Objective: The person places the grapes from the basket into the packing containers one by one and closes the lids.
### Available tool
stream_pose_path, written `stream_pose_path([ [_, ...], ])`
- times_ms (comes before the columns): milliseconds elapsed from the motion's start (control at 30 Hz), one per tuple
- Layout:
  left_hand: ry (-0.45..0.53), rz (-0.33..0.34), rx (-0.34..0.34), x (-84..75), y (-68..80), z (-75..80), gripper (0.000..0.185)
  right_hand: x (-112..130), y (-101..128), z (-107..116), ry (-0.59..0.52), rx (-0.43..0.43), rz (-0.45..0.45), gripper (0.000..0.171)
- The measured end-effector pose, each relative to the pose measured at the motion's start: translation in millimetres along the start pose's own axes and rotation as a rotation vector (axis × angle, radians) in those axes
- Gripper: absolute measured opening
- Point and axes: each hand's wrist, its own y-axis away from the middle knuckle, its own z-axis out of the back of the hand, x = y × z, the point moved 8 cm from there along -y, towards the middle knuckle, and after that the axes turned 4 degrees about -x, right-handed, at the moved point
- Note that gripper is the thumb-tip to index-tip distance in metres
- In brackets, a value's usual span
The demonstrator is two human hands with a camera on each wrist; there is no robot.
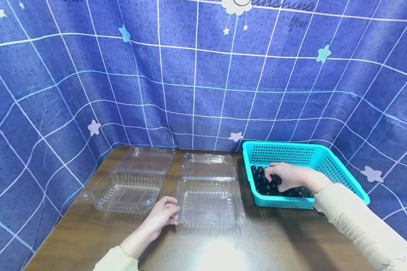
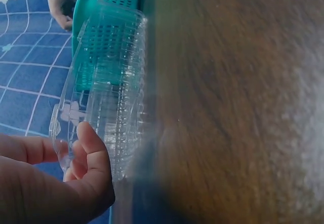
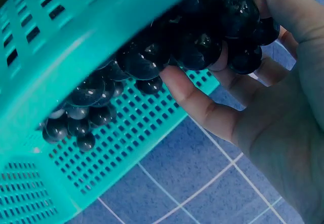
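Observation:
Two clear plastic clamshell boxes lie open on the brown table point(image 1: 274, 244). My left hand point(image 1: 174, 215) holds the left rim of the middle box point(image 1: 208, 203); in the left wrist view the thumb and curled fingers of that hand point(image 2: 76, 155) pinch the box's rim point(image 2: 104, 102). My right hand point(image 1: 274, 177) is inside the teal basket point(image 1: 339, 171), fingers curled over dark round grapes point(image 1: 262, 185). The right wrist view shows the right hand point(image 3: 217, 57) gripping a bunch of the glossy grapes point(image 3: 142, 62) against the basket's wall point(image 3: 76, 41).
The second clear box point(image 1: 129, 190) lies open to the left of the held one. A blue checked cloth point(image 1: 203, 75) hangs behind and around the table. The basket point(image 2: 109, 11) stands at the table's right rear, close beside the middle box.

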Motion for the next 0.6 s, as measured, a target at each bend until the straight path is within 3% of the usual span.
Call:
stream_pose_path([
  [133, 0.042, 0.017, 0.022, 0.3, -0.6, -0.6, 0.038, 2, 2, 7, 0.004, -0.001, 0.005, 0.038],
  [333, 0.096, 0.059, -0.012, 5.7, -2.7, 1.3, 0.045, 5, 4, 19, 0.019, -0.017, 0.042, 0.037],
  [600, 0.148, 0.084, -0.031, 4.0, -2.6, 1.1, 0.049, 4, 5, 33, 0.056, -0.020, 0.024, 0.037],
])
